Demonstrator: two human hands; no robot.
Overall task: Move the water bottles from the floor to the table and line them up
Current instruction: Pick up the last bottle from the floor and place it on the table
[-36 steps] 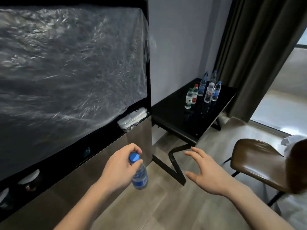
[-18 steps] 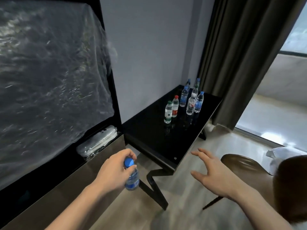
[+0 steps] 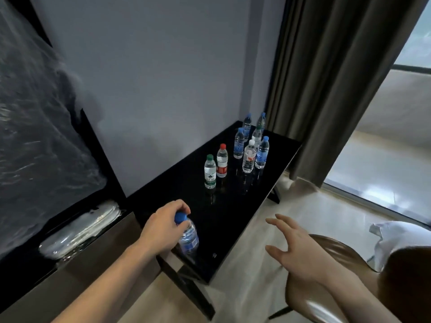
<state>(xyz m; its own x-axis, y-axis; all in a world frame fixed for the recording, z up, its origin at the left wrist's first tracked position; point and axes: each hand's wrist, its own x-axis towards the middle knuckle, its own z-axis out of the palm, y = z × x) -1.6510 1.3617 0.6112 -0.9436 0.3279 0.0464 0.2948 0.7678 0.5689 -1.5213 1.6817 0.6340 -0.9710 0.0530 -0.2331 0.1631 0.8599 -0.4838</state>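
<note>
1. Wrapped slab (image 3: 39, 136), plastic-covered, filled the left side; dark curtain (image 3: 326, 89) hung far right, beside a bright window.
2. Black table (image 3: 233, 229) ran from near centre to the far corner by the wall; its near half was bare where the frame showed it.
3. Brown chair (image 3: 331, 276) stood near right, just beside the table's long edge. It crowded the right hand's side, but judged not in the bottle's path.
4. Left hand (image 3: 161, 229) gripped the held bottle (image 3: 187, 236) round its neck under the blue cap; the bottle hung upright over the table's near end, and contact with the top could not be told.
5. Right hand (image 3: 296, 248) held nothing, fingers spread wide, hovering over the floor between table and chair.
6. Seven bottles already stood upright at the far end: a green-cap bottle (image 3: 210, 172) and red-cap bottle (image 3: 222, 163) nearest, then five more in a loose cluster (image 3: 253, 145).
7. Progress, judged: most of the moving looked done and this bottle still needed setting down. The cluster was not a clean line, so lining up remained. No floor bottles were in view, so any remainder could not be told.
</note>
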